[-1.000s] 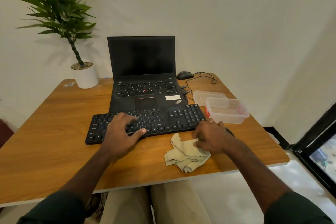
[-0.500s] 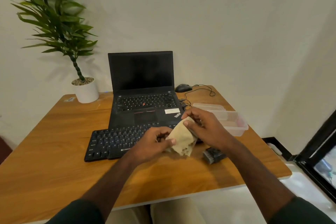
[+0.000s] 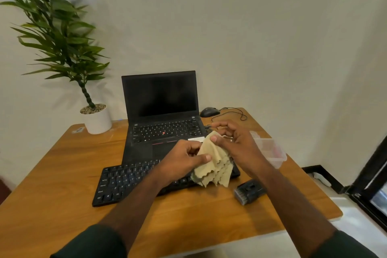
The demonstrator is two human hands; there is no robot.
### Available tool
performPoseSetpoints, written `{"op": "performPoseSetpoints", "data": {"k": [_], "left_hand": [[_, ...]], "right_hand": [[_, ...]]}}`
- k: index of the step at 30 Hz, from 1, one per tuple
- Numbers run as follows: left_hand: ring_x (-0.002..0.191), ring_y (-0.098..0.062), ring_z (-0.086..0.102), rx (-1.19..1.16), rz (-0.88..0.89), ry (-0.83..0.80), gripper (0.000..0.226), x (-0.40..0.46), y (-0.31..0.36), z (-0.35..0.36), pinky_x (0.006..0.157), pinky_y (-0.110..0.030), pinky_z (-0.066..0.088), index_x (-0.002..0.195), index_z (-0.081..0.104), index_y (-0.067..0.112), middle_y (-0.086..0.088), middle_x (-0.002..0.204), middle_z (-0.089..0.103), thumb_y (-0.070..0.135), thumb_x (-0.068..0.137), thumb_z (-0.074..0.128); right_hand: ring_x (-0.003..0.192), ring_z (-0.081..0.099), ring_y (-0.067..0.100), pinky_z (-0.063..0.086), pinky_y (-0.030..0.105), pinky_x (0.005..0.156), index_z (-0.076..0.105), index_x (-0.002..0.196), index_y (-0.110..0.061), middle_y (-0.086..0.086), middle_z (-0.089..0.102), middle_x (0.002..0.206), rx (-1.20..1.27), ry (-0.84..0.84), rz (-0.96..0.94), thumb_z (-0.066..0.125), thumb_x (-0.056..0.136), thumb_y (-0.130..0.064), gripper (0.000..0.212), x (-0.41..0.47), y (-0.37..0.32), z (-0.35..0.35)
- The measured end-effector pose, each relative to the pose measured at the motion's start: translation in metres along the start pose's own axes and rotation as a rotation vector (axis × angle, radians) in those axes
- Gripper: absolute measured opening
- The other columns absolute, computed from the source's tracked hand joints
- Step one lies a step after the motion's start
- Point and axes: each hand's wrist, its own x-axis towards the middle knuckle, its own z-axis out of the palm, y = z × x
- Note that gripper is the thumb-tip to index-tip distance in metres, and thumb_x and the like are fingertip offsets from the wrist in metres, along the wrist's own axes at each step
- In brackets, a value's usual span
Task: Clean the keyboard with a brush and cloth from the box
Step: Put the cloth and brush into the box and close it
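A beige cloth (image 3: pixel 215 165) with zigzag edges hangs in the air above the right half of the black keyboard (image 3: pixel 129 182). My left hand (image 3: pixel 184 161) pinches its left side between thumb and fingers. My right hand (image 3: pixel 234 142) pinches its top edge with thumb and finger, the other fingers spread. A dark brush (image 3: pixel 249 191) lies on the wooden table (image 3: pixel 62 163) to the right of the keyboard. The clear plastic box (image 3: pixel 272 151) stands behind my right hand, partly hidden.
An open black laptop (image 3: pixel 161 111) sits behind the keyboard. A wired mouse (image 3: pixel 209 111) and its cable lie at the back right. A potted plant (image 3: pixel 96 117) stands at the back left. The table's right edge drops to a white floor and black window frame (image 3: pixel 366 184).
My right hand lifted the cloth off the table and my left hand left the keyboard to take hold of it. Both hands have since spread the cloth out. The camera tilted up.
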Motion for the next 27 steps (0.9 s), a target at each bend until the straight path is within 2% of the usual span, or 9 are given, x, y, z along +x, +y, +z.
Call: {"op": "performPoseSetpoints", "data": {"k": [2,5,7,10,14,17,19,23,27], "left_hand": [[0.092,-0.029,0.073,-0.061,-0.027,0.031,0.017,0.011,0.006,0.009,0.083,-0.051,0.059,0.106,0.071,0.006,-0.012,0.098,0.076,0.015,0.092,0.07],[0.095,-0.032,0.073,-0.201,-0.026,0.097,0.018,0.027,0.017,0.023,0.084,-0.051,0.059,0.107,0.07,0.003,-0.015,0.1,0.075,0.012,0.091,0.069],[0.095,-0.029,0.073,-0.243,-0.016,0.119,0.018,0.038,0.023,0.032,0.084,-0.044,0.06,0.108,0.071,0.004,-0.013,0.101,0.076,0.01,0.091,0.069],[0.091,-0.027,0.074,-0.134,-0.008,0.105,0.017,0.056,0.024,0.038,0.081,-0.045,0.061,0.105,0.072,0.008,-0.01,0.097,0.076,0.013,0.089,0.074],[0.085,-0.015,0.071,0.128,0.0,0.018,0.029,0.076,0.013,0.046,0.08,-0.041,0.059,0.1,0.073,0.02,-0.001,0.091,0.074,0.038,0.078,0.081],[0.072,0.001,0.059,0.305,-0.03,0.069,0.026,0.086,0.003,0.051,0.073,-0.025,0.051,0.099,0.069,0.022,0.006,0.084,0.067,0.037,0.08,0.08],[0.075,-0.002,0.058,0.37,-0.037,0.084,0.024,0.091,-0.002,0.052,0.069,-0.021,0.047,0.101,0.069,0.021,0.004,0.088,0.067,0.034,0.083,0.078],[0.072,-0.005,0.059,0.401,-0.035,0.1,0.017,0.101,-0.013,0.055,0.065,-0.022,0.048,0.096,0.068,0.021,0.003,0.084,0.067,0.031,0.085,0.077],[0.068,-0.004,0.055,0.43,-0.046,0.057,0.016,0.107,-0.021,0.057,0.061,-0.021,0.045,0.097,0.067,0.022,0.004,0.08,0.063,0.031,0.086,0.076]], "right_hand": [[0.096,0.072,0.032,0.062,0.041,0.075,0.065,0.119,-0.016,0.015,0.074,0.105,0.417,0.108,0.18,0.073,0.088,-0.018,0.033,-0.003,0.003,-0.003],[0.116,0.065,0.042,0.052,0.057,0.098,0.065,0.127,-0.006,0.027,0.067,0.123,0.89,0.104,0.436,0.059,0.095,-0.045,0.051,-0.014,0.011,-0.01],[0.12,0.063,0.04,0.046,0.057,0.105,0.063,0.131,-0.005,0.025,0.067,0.127,0.939,0.12,0.429,0.051,0.097,-0.054,0.061,-0.021,0.016,-0.011],[0.117,0.066,0.037,0.049,0.057,0.102,0.064,0.129,-0.009,0.021,0.069,0.124,0.868,0.188,0.356,0.055,0.097,-0.044,0.048,-0.024,0.019,-0.015],[0.103,0.073,0.034,0.061,0.05,0.083,0.065,0.122,-0.01,0.016,0.075,0.111,0.574,0.34,0.293,0.069,0.093,-0.014,0.03,-0.015,0.029,-0.039],[0.099,0.073,0.021,0.06,0.042,0.085,0.069,0.118,-0.018,0.002,0.076,0.106,0.087,0.392,0.224,0.072,0.091,-0.012,0.027,-0.009,0.038,-0.072],[0.098,0.07,0.013,0.058,0.035,0.087,0.069,0.115,-0.022,-0.005,0.074,0.105,-0.197,0.352,0.217,0.071,0.092,-0.016,0.024,-0.003,0.051,-0.096],[0.099,0.064,0.013,0.049,0.02,0.082,0.069,0.117,-0.017,-0.003,0.069,0.108,-0.512,0.331,0.098,0.072,0.092,-0.019,0.025,0.011,0.073,-0.127],[0.089,0.062,0.021,0.048,0.039,0.075,0.074,0.102,-0.023,-0.004,0.072,0.095,-1.028,0.334,-0.22,0.076,0.084,-0.015,0.02,0.025,0.078,-0.14]]}}
